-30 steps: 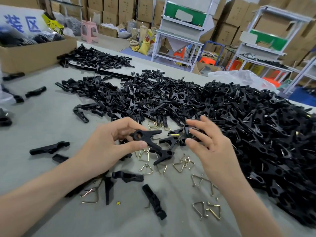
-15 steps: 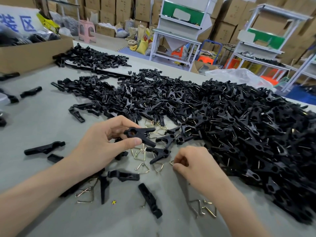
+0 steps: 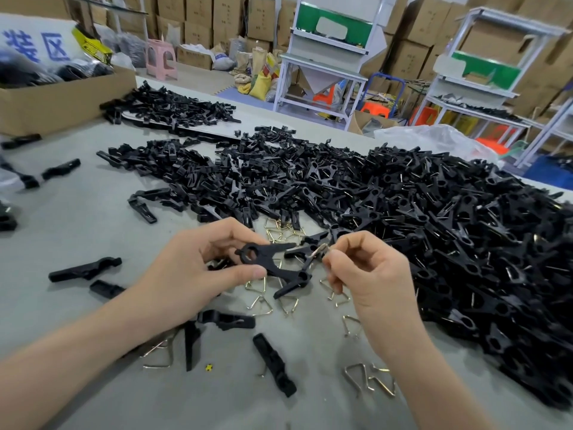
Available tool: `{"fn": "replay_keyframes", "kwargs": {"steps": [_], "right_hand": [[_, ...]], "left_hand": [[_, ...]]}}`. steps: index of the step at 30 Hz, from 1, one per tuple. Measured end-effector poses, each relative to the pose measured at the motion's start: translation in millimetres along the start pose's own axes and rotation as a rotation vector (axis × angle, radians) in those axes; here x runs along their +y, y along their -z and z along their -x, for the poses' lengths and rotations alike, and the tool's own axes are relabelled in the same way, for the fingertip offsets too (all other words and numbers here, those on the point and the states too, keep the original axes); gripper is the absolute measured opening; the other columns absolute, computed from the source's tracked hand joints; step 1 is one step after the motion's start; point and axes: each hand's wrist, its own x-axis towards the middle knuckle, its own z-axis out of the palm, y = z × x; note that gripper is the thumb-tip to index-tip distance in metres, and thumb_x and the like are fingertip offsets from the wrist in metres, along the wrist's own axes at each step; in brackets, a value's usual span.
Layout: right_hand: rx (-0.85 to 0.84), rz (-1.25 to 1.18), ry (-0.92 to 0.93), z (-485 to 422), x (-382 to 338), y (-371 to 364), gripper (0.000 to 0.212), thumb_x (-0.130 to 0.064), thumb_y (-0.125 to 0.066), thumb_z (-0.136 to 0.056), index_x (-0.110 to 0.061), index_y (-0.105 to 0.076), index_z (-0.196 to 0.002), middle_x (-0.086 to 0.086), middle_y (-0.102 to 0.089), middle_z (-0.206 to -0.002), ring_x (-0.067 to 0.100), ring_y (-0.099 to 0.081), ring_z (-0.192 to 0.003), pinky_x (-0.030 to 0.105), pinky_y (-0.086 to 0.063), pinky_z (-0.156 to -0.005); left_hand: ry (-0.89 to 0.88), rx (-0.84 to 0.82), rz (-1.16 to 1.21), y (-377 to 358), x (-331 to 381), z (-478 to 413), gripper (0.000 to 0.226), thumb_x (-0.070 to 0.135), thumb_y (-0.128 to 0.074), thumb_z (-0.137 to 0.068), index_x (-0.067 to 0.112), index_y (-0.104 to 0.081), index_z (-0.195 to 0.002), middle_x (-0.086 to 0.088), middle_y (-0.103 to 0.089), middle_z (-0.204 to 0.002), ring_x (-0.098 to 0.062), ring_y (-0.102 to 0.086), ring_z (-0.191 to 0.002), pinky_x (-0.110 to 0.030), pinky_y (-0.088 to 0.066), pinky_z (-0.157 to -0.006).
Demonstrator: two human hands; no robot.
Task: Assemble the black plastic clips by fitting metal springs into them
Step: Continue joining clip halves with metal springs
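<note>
**Bringing the spring up to the clip: watch that small pinch**

Nearest you on the grey table, a few bent wire springs and a lone clip half lie loose, well apart from the work.

Just beyond them, your left hand holds a black plastic clip off the table, thumb underneath and fingers curled over it. The ring end sits by your fingers and the prongs point right. Your right hand pinches a metal spring between thumb and forefinger, with the other fingers loosely curled. The spring is blurred, so you cannot tell from here which way its legs face. Spring and clip are near each other but not touching. I judge this to be the moment just ahead of seating.

Here is what could go wrong. Your pinch covers very little wire, so a hard push could let the spring twist or spring away. You grip the clip near its ring, so pressure at the prongs could turn it in your fingers and only one leg would catch. More springs lie right under your hands and could snag.

Behind your knuckles the big heap of black clips starts, and a dropped spring would be hard to find in it. Farther back lie a smaller pile and a cardboard box.
</note>
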Motion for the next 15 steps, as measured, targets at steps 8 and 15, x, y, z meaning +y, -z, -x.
{"fn": "replay_keyframes", "kwargs": {"steps": [8, 15], "right_hand": [[-0.061, -0.364, -0.262, 11, 3, -21, 0.036, 0.013, -0.054, -0.082, -0.013, -0.076, -0.070, 0.005, -0.062, -0.060, 0.012, -0.053, -0.045, 0.018, -0.039, -0.041], [-0.071, -0.494, -0.419, 16, -1, -28, 0.010, -0.009, -0.066, -0.059, -0.016, -0.074, -0.061, 0.005, -0.064, -0.063, 0.008, -0.049, -0.041, 0.015, -0.032, -0.035]], "left_hand": [[-0.023, -0.012, -0.011, -3, 2, 3, 0.028, 0.030, -0.077, -0.067, 0.037, -0.070, -0.093, 0.004, -0.073, -0.086, -0.007, -0.065, -0.075, -0.009, -0.048, -0.069], [-0.029, -0.019, 0.006, -3, 2, 3, 0.029, 0.028, -0.081, -0.067, 0.038, -0.070, -0.092, 0.001, -0.073, -0.087, -0.020, -0.065, -0.080, -0.014, -0.050, -0.075]]}}
